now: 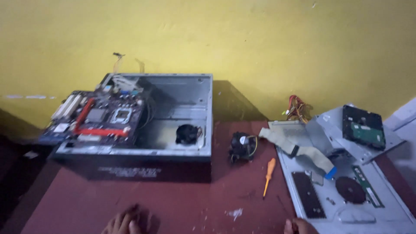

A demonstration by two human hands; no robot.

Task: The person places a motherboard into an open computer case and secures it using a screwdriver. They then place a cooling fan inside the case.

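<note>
An open grey computer case [208,112] lies on a dark red table [182,199] against a yellow wall. A motherboard [93,118] with a red cable across it rests tilted on the case's left edge. A round black fan [187,134] sits inside the case. A black cooler fan [242,145] and an orange-handled screwdriver [269,170] lie on the table to the right. My left hand [125,222] rests at the bottom edge, fingers apart, holding nothing. Only a bit of my right hand [298,226] shows at the bottom edge, next to the metal side panel.
A grey metal side panel [390,214] lies at the right with a hard drive [363,127], a flat grey ribbon cable [303,147], a memory stick [367,186], a black round part [350,190] and a black rectangular plate [308,194]. Coloured wires [297,108] bunch behind it.
</note>
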